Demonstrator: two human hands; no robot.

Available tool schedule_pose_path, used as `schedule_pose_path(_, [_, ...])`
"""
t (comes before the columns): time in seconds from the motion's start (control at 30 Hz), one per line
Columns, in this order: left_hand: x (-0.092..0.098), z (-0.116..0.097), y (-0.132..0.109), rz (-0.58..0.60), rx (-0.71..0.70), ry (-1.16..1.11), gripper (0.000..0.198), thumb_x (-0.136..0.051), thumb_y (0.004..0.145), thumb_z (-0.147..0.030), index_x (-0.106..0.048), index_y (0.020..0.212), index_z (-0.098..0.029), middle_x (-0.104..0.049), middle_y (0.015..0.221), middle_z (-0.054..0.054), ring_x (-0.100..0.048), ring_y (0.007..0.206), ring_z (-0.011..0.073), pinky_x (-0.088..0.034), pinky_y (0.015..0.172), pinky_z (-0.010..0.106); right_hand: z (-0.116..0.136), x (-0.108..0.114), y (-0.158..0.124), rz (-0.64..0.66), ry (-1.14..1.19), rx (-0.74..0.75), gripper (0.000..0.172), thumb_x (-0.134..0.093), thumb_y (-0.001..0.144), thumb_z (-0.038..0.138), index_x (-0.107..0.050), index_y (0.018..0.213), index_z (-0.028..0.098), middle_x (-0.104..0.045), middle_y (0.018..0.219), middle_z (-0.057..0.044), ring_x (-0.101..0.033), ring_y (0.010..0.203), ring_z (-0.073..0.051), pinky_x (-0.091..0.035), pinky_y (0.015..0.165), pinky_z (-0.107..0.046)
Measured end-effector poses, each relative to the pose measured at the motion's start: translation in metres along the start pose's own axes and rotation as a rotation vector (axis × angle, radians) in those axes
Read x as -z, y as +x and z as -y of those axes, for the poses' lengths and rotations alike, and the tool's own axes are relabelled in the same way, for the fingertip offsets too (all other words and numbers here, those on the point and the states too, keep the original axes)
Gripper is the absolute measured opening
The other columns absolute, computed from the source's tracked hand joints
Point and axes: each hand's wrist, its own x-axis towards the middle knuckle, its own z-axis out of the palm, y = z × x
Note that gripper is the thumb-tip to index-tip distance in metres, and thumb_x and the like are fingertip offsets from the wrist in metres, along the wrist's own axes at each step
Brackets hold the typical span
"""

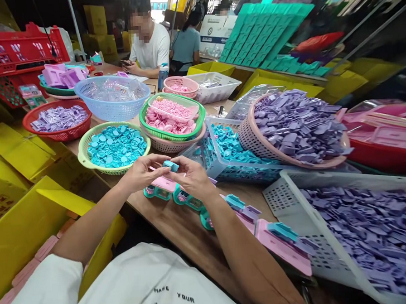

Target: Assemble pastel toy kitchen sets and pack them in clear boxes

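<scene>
**Small turquoise piece [170, 165] between fingertips, close to near edge of desk [173, 226]**

Grasps the piece with thumbs and fingertips of left hand [145, 174] and right hand [192, 177] together, in the air. Hangs above the left end of a row of pink panels [278, 248] with turquoise and purple parts, along the desk's near edge. Cannot tell the bend of the hidden fingers.

Between row and near edge, leaves only a narrow strip of bare wood, open for moving. On the left, at the same edge: a light green basket [105, 169] with round turquoise pieces, near the left hand. On the right, less room: a clear crate [216, 167] with turquoise pieces, then a tilted pink basket [249, 131], full of purple pieces. Toward the desk's right end: a white crate [287, 193] with more purple pieces, just beside the last panel. Outside the near edge, on the left: an open yellow box [19, 229] with pink pieces inside.
</scene>
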Motion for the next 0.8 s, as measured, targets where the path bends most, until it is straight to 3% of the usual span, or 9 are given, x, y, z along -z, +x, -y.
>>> schedule_pose_path(0.23, [0.011,0.011,0.004,-0.086,0.032,-0.092,0.059,-0.08,0.068,-0.061,-0.072,0.102,-0.013,-0.071,0.091,0.006,-0.064,0.072,0.0124,-0.05,0.062,0.022,-0.001,-0.014,0.024,0.029,0.052,0.03,0.051,-0.076,0.077,0.056,-0.06,0.111,0.022,-0.07,0.097,-0.004,-0.066,0.085,-0.017,-0.056,0.08,-0.033])
schedule_pose_path(0.33, [0.012,0.015,0.0,-0.143,0.043,-0.167,0.058,-0.083,0.063,-0.061,-0.072,0.093,-0.013,-0.07,0.087,0.005,-0.064,0.073,0.0123,-0.052,0.066,0.023,0.001,-0.016,0.027,0.037,0.051,0.012,0.051,-0.078,0.075,0.055,-0.06,0.109,0.022,-0.07,0.095,-0.003,-0.066,0.084,-0.017,-0.056,0.078,-0.031])
schedule_pose_path(0.43, [0.017,0.016,0.0,-0.141,0.086,-0.186,0.057,-0.082,0.066,-0.06,-0.07,0.096,-0.013,-0.07,0.09,0.006,-0.065,0.077,0.0134,-0.054,0.073,0.027,0.004,-0.011,0.028,0.088,0.04,0.009,0.041,-0.073,0.08,0.051,-0.063,0.105,0.021,-0.071,0.095,-0.003,-0.066,0.085,-0.016,-0.055,0.081,-0.031])
schedule_pose_path(0.5, [0.023,0.014,0.004,-0.128,0.082,-0.071,0.053,-0.077,0.073,-0.058,-0.07,0.099,-0.013,-0.071,0.091,0.006,-0.065,0.078,0.0141,-0.053,0.076,0.028,0.007,-0.005,0.033,0.179,-0.006,-0.011,0.036,-0.069,0.083,0.049,-0.065,0.105,0.02,-0.071,0.095,-0.003,-0.065,0.084,-0.016,-0.054,0.081,-0.03])
schedule_pose_path(0.63, [0.036,0.011,0.021,-0.103,0.014,0.37,0.037,-0.067,0.084,-0.046,-0.073,0.098,-0.012,-0.074,0.094,0.006,-0.064,0.081,0.0152,-0.05,0.077,0.026,0.007,0.008,0.05,0.406,-0.269,-0.051,0.033,-0.058,0.086,0.047,-0.069,0.1,0.019,-0.068,0.085,0.0,-0.058,0.075,-0.015,-0.048,0.07,-0.027])
schedule_pose_path(0.8, [0.039,0.023,0.039,0.049,0.176,0.511,0.025,-0.064,0.085,-0.032,-0.072,0.096,-0.01,-0.075,0.085,0.007,-0.066,0.077,0.0161,-0.049,0.069,0.024,-0.002,0.014,0.073,0.66,-0.527,-0.046,0.039,-0.049,0.088,0.043,-0.071,0.103,0.014,-0.062,0.078,0.0,-0.048,0.069,-0.014,-0.041,0.066,-0.025])
